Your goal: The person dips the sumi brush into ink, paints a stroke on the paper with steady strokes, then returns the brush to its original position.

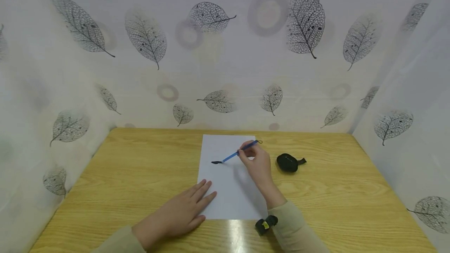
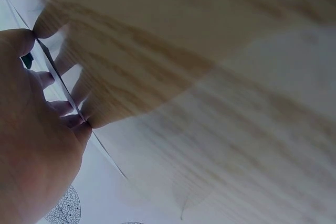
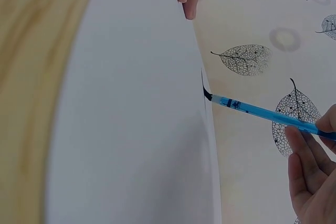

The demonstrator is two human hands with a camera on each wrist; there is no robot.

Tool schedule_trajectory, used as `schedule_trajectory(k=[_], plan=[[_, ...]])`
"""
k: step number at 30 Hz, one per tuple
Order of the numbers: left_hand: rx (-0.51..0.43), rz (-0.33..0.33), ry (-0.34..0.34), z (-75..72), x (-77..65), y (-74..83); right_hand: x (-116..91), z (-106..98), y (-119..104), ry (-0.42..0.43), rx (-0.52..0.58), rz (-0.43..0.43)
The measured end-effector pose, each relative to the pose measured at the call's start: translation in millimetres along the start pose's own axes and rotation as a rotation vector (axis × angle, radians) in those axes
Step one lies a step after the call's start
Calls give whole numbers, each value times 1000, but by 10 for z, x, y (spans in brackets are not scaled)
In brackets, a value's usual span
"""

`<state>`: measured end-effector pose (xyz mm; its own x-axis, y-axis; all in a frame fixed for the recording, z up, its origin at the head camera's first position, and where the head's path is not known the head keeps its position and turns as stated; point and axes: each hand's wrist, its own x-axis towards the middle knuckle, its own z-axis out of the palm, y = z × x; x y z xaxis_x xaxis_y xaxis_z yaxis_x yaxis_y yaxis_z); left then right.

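Note:
A sheet of white paper (image 1: 228,194) lies on the wooden table. My right hand (image 1: 258,163) pinches a blue writing brush (image 1: 230,156) between thumb and fingers, held at a slant. Its dark bristle tip (image 3: 207,94) meets the paper, where a short black stroke (image 1: 215,162) shows in the upper left part. Flat on the table, my left hand (image 1: 184,208) has its straight fingers spread over the left edge of the sheet. In the left wrist view the same hand (image 2: 39,124) appears at the left side, low against the table.
To the right of the paper sits a small black rounded object (image 1: 287,163) with a short tab. The wooden table (image 1: 140,167) extends around the sheet. Pale, leaf-printed curtains (image 1: 239,61) close off the back and both sides.

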<state>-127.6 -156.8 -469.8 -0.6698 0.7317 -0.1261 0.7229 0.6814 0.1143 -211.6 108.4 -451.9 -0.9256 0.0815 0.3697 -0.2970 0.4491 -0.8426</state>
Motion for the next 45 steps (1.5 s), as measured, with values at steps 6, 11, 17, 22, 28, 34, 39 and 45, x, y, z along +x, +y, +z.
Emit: schedule_trajectory(k=[6,11,17,22,28,34,39,45], plan=[[9,1,9,-1,-2,8,-2,-33,21,16,0,14],[20,13,29,13,-6,4,2,-61,47,27,4,12],[10,7,20,6,-11,3,0,-95,63,40,-1,1],[-3,-1,12,-9,-9,14,2,-119,69,41,-7,13],[-11,-12,-1,-17,-8,19,-3,-146,72,47,-1,19],[-7,-9,-4,-12,-6,15,-5,-192,99,56,3,11],[-7,-6,1,-22,-3,21,-9,-242,106,58,3,-2],[-9,-5,-1,-25,-6,27,-11,-288,125,72,-19,22]])
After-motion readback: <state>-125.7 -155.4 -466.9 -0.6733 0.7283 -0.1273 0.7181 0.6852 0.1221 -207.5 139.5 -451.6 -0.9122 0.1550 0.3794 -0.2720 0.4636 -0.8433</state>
